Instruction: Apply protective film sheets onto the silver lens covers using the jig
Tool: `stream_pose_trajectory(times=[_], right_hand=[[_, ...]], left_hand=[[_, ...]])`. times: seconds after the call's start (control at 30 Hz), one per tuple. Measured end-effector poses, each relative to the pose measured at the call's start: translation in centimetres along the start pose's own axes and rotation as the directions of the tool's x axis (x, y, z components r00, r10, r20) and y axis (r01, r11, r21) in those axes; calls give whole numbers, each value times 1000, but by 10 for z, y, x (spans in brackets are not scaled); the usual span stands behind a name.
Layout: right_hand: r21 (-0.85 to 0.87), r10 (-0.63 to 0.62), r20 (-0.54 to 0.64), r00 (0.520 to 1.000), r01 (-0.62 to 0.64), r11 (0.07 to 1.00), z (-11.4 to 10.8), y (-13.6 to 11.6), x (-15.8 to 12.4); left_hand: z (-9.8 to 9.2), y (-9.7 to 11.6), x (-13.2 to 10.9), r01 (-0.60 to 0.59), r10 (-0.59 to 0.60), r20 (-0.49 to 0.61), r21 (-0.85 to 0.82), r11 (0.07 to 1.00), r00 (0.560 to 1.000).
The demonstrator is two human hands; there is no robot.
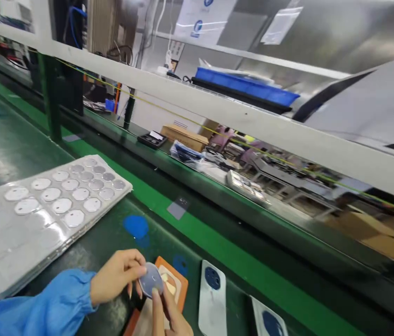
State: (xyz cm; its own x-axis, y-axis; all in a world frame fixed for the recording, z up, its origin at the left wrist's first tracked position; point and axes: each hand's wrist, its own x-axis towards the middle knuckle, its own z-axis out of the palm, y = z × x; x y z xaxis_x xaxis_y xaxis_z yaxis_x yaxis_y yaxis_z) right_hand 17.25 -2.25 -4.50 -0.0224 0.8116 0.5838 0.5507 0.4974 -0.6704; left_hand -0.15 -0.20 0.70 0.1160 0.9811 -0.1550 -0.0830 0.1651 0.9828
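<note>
Down at the near edge of the worktop (8,144), my left hand (116,275), in a blue sleeve (43,308), has its grip pinched narrow on a round grey disc (150,279), thumb and fingers on its left rim. The disc is off the surface, tilted toward me, just above an orange fixture (180,285) that lies flat underneath.

My right hand (169,319) comes up from the bottom edge with one fingertip (155,293) pressed on the lower rim of the disc. Most of that hand is cut off by the frame, so I cannot tell whether its grip is closed on the disc or only touching it.

Just right of the fixture lies a white back cover (211,308) with a dark round opening near its top end. A second cover (266,323) sits further right and is partly out of view.

Well to the left, a clear blister tray (15,242) lies flat. Rows of pale discs (62,205) fill its far end, while its near pockets look bare, though glare makes that hard to judge.

A blue patch (135,226) marks the dark surface between the tray and my hands. A green strip (197,233) runs along the far edge of the worktop, and above it a white rail (217,112) crosses the view. A cardboard box (184,136) sits beyond the strip, and a blue bin (245,86) sits on a higher shelf behind the rail.
</note>
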Motion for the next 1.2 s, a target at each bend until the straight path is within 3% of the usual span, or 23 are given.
stream_pose_trajectory(times=[0.1,0.17,0.23,0.33,0.57,0.7,0.8,0.87,1.0,1.2], right_hand=[[-141,-148,-22,989,144,979,-15,25,10],[-306,-292,114,950,313,899,-21,46,13],[-432,-383,284,879,474,767,-22,64,13],[-511,-395,435,809,583,632,-16,77,10],[-559,-315,488,814,569,603,-7,70,5],[-519,-238,410,881,440,733,-16,74,1],[-499,-93,250,964,210,841,-35,87,3],[-529,56,129,990,21,848,-51,101,8],[-614,330,2,944,-260,745,-72,130,20],[-621,424,-17,905,-342,705,-65,147,17]], left_hand=[[27,-15,27,-139,137,28,279,950,990],[27,-21,41,-278,310,19,501,820,950],[22,-27,51,-351,393,71,612,709,917],[19,-38,56,-404,384,183,654,640,905],[24,-49,57,-475,255,401,719,507,880],[27,-51,59,-473,268,393,777,416,880],[32,-50,58,-482,324,378,801,356,867],[37,-49,57,-489,347,380,810,322,858],[44,-46,56,-490,339,387,817,305,857],[40,-38,63,-451,200,404,800,397,893]])
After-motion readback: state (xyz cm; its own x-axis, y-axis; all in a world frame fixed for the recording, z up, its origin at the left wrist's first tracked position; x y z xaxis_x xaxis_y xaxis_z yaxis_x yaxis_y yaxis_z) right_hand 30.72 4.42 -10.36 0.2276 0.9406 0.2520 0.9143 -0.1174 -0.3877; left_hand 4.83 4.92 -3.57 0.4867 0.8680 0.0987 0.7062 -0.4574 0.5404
